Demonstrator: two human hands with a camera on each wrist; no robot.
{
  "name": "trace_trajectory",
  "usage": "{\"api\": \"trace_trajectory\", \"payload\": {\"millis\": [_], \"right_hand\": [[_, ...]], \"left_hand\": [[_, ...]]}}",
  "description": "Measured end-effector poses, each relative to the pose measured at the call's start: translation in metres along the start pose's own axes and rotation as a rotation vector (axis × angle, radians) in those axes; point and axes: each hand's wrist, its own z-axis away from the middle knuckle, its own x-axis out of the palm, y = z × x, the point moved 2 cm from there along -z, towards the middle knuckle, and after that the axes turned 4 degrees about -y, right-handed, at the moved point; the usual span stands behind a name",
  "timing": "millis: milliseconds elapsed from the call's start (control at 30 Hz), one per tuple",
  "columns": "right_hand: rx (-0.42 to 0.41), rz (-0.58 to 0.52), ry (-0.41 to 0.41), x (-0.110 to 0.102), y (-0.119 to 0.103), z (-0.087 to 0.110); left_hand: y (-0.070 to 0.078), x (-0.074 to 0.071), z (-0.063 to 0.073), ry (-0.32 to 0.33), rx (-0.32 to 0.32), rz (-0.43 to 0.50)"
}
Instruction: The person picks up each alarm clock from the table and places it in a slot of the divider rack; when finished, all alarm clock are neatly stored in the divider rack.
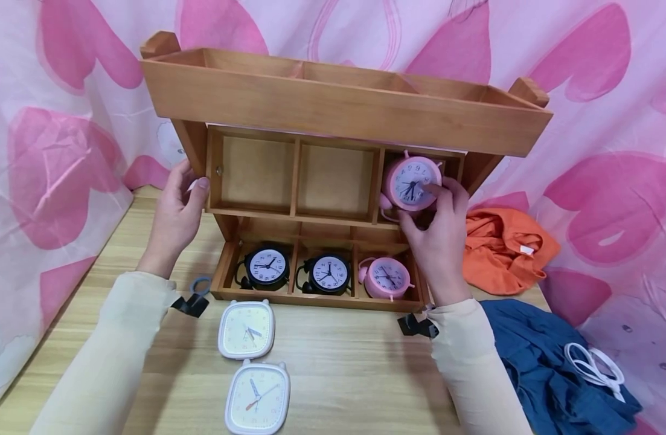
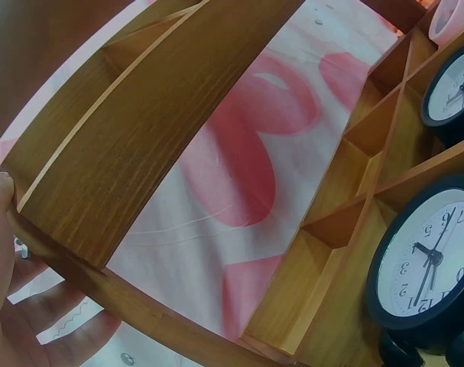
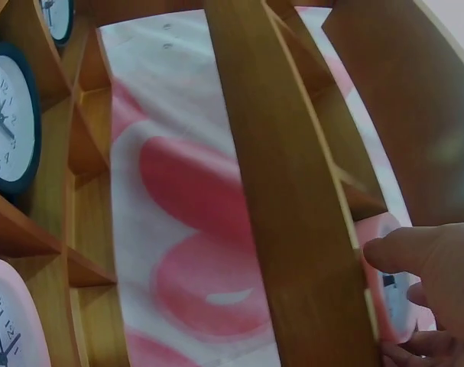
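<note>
A three-tier wooden rack (image 1: 346, 99) with compartments stands on the table. My left hand (image 1: 177, 211) grips the left side of its middle tier; in the left wrist view, the thumb and fingers lie on opposite sides of the side rail (image 2: 140, 298). My right hand (image 1: 438, 238) holds a pink twin-bell alarm clock (image 1: 413, 183), tilted, in the middle tier's right compartment. The right wrist view shows my thumb against this clock's rim (image 3: 377, 283). In the bottom tier sit two black alarm clocks (image 1: 267, 266) and another pink alarm clock (image 1: 387, 278).
Two white square clocks (image 1: 246, 330) lie face up on the table (image 1: 338, 368) before the rack. Orange cloth (image 1: 506, 248) and blue cloth (image 1: 550, 368) with a white cord (image 1: 596, 368) lie at the right. A blue ring (image 1: 200, 286) is near the rack's left end. Pink-patterned curtain (image 1: 610, 199) hangs behind.
</note>
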Motion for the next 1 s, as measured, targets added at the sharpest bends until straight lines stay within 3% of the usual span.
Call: {"api": "trace_trajectory", "payload": {"millis": [200, 367, 533, 733, 833, 1000], "right_hand": [[-0.086, -0.062, 0.036, -0.012, -0.013, 0.015], [-0.239, -0.173, -0.030, -0.008, -0.034, 0.045], [-0.338, -0.277, -0.268, 0.018, -0.051, 0.089], [-0.338, -0.246, -0.650, 0.059, -0.060, 0.145], [-0.338, -0.204, -0.779, 0.073, -0.063, 0.169], [-0.404, -0.116, -0.921, 0.088, -0.069, 0.197]], "left_hand": [[0.001, 0.000, 0.001, -0.005, 0.000, -0.008], [0.001, 0.001, 0.000, -0.002, 0.005, -0.003], [0.001, 0.001, 0.000, -0.010, 0.004, -0.019], [0.002, 0.001, 0.000, -0.005, -0.002, -0.009], [0.002, 0.001, 0.000, -0.004, -0.006, -0.009], [0.001, 0.001, 0.000, -0.003, -0.007, -0.003]]}}
